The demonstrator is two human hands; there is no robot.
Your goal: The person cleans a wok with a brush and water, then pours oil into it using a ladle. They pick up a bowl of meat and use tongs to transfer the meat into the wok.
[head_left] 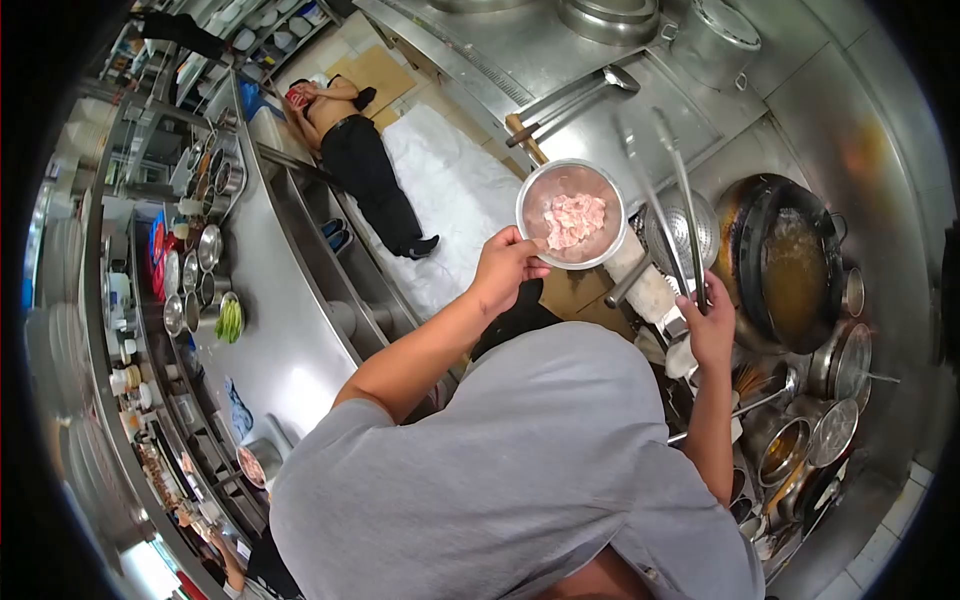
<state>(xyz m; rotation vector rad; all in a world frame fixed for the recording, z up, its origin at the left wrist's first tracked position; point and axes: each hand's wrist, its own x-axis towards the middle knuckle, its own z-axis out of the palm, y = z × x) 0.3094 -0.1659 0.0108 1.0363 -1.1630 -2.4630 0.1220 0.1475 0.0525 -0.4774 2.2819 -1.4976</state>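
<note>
Left hand [505,265] pinches the rim of a round steel bowl of pale pink raw meat [570,215], held in the air to the left of the black wok of amber oil [795,270]; right hand [712,328] is closed around long metal tongs [680,190]. Judged risk: the one-sided rim hold could let the bowl tilt, and meat dropping all at once into the oil, if hot, would spatter both bare forearms.
</note>
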